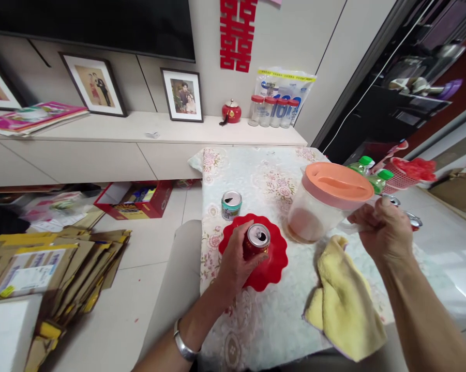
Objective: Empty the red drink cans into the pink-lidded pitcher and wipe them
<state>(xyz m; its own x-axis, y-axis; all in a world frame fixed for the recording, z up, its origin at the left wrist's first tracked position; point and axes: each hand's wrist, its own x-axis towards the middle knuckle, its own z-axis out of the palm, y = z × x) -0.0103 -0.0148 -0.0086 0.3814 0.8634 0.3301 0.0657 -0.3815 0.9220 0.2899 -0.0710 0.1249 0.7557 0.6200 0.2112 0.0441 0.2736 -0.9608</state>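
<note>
My left hand (236,258) is wrapped round a dark red can (257,242) with an opened top, held over a red scalloped plate (273,263). My right hand (386,230) grips the handle of a clear pitcher (308,214) with an orange lid (337,181). Some reddish-brown liquid shows at the pitcher's bottom. Just behind the plate stands a short green can (231,205) with an opening in its top. A yellow cloth (343,299) lies crumpled in front of the pitcher, near my right forearm.
The floral tablecloth (252,170) covers the table. Green-capped bottles (378,181), a pink basket (403,175) and cans (413,221) are at the right. Behind is a white cabinet (139,129) with frames and jars. Flattened cardboard (73,268) lies left on the floor.
</note>
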